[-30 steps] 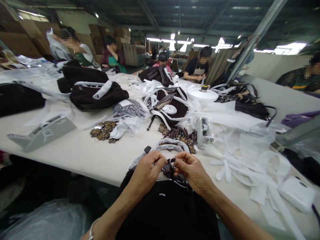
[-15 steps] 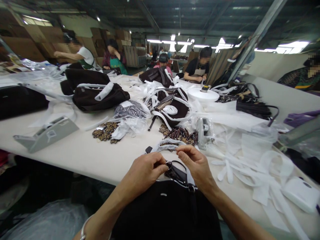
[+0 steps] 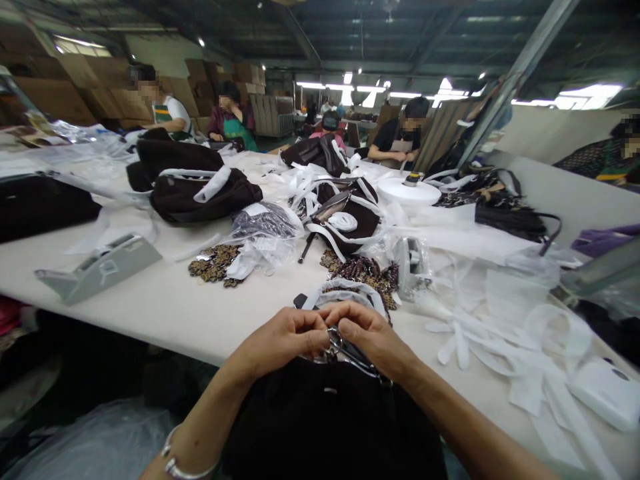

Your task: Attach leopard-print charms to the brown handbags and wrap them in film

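A dark bag (image 3: 330,420) stands upright at the table's near edge, with a zipper along its top and a small metal plate on its front. Above the zipper, my left hand (image 3: 295,337) pinches a silver metal ring (image 3: 334,341). My right hand (image 3: 367,333) is closed beside it, its fingertips meeting those of my left hand at the ring; what they grip is partly hidden. Behind my hands rises a handle wrapped in white material (image 3: 350,288).
On the table (image 3: 200,320) lie a grey tape dispenser (image 3: 103,270), patterned pieces (image 3: 215,263), a plastic-wrapped bundle (image 3: 265,223), wrapped dark bags (image 3: 200,190), white strips (image 3: 500,347) and a white box (image 3: 607,390). Several people work beyond.
My right hand has moved left and down to meet my left hand at the ring. The dark strap loop seen between them before is now mostly covered.
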Demonstrator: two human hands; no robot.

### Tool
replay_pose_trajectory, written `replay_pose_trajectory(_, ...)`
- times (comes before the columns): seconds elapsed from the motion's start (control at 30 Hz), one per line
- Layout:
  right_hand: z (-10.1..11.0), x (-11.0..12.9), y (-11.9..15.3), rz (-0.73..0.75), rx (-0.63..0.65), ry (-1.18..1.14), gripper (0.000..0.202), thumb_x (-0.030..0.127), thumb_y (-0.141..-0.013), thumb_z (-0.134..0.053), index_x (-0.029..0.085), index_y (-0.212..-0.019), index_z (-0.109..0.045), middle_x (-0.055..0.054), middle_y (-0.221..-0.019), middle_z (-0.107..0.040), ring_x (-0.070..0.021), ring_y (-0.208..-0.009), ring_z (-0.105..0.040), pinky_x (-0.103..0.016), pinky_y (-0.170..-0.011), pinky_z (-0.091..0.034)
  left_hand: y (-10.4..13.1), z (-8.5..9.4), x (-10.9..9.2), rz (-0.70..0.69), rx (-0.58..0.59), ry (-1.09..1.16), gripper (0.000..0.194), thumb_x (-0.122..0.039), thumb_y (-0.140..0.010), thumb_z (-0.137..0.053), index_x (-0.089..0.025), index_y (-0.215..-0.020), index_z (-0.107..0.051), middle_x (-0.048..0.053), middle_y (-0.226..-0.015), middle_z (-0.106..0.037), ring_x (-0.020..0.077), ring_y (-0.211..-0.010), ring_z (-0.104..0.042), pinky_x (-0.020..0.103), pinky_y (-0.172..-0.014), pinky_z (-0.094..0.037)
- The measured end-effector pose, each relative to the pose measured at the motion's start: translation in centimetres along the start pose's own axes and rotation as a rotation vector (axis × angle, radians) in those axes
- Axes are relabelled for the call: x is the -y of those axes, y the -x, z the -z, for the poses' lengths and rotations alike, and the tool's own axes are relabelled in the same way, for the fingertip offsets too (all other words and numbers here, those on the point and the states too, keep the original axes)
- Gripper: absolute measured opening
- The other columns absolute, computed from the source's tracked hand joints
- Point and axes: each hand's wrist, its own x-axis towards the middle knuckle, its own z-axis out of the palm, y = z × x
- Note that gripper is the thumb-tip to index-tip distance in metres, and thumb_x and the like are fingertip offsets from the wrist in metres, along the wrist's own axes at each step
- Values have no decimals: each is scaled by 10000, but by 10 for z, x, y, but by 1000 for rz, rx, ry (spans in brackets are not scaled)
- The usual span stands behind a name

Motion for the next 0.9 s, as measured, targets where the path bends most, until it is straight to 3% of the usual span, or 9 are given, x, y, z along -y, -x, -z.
replay_pose_trajectory(0.17,-6,-4,-2,-136,8,-171,255,434,-814,-714,199,-872,-631,1,-820,-629,-135,-763,-588,-263,-750,-458,-1,4,0,24,12,-54,179,-271,-827,-540,-157,-689,-551,-47,-605,-465,89,-557,-403,209,-536,-315)
replay_pose_trajectory(0.27,-8,-7,-3,-169,22,-250,263,419,-795,-738,205,-876,-607,23,-715,-612,-123,-661,-571,-261,-681,-459,-1,5,1,49,-50,-57,188,-292,-824,-536,-155,-697,-557,-52,-585,-464,85,-531,-380,209,-510,-282)
replay_pose_trajectory(0.33,-8,-9,-5,-158,-39,-227,251,419,-811,-722,201,-853,-604,33,-673,-598,-112,-625,-557,-253,-662,-454,-2,5,4,63,-120,-24,209,-317,-821,-554,-155,-689,-548,-54,-573,-473,81,-517,-394,204,-503,-285)
replay_pose_trajectory(0.43,-9,-12,-7,-100,-109,-114,291,398,-769,-763,204,-938,-627,-10,-878,-658,-148,-821,-618,-280,-787,-473,-4,5,8,84,-191,42,238,-343,-809,-594,-153,-675,-540,-52,-543,-491,76,-486,-422,190,-483,-306)
replay_pose_trajectory(0.5,-15,-13,-7,-77,-93,-32,505,348,-673,-838,229,-1103,-602,-43,-1083,-662,-210,-1022,-617,-334,-907,-465,-5,5,8,85,-217,86,260,-362,-805,-617,-151,-673,-541,-42,-538,-522,72,-465,-443,180,-464,-320)
replay_pose_trajectory(0.57,-25,-12,-5,-70,-101,47,683,283,-639,-853,258,-1242,-531,-48,-1150,-660,-242,-1090,-609,-374,-955,-457,-5,5,9,71,-239,145,285,-392,-799,-644,-147,-686,-549,-28,-560,-562,66,-451,-460,168,-446,-332)
replay_pose_trajectory(0.73,-41,-7,2,-54,-191,227,451,228,-811,-666,262,-1238,-527,-38,-1022,-698,-219,-939,-657,-366,-855,-508,-5,3,17,56,-266,311,322,-437,-786,-682,-135,-729,-589,-38,-560,-555,30,-401,-398,134,-382,-277)
replay_pose_trajectory(0.9,-32,-5,4,115,-202,455,427,107,-758,-631,268,-1153,-607,-21,-1037,-702,-212,-960,-652,-351,-903,-497,-5,-2,31,98,-255,437,314,-431,-772,-674,-135,-718,-583,-55,-489,-496,34,-368,-379,136,-361,-266)
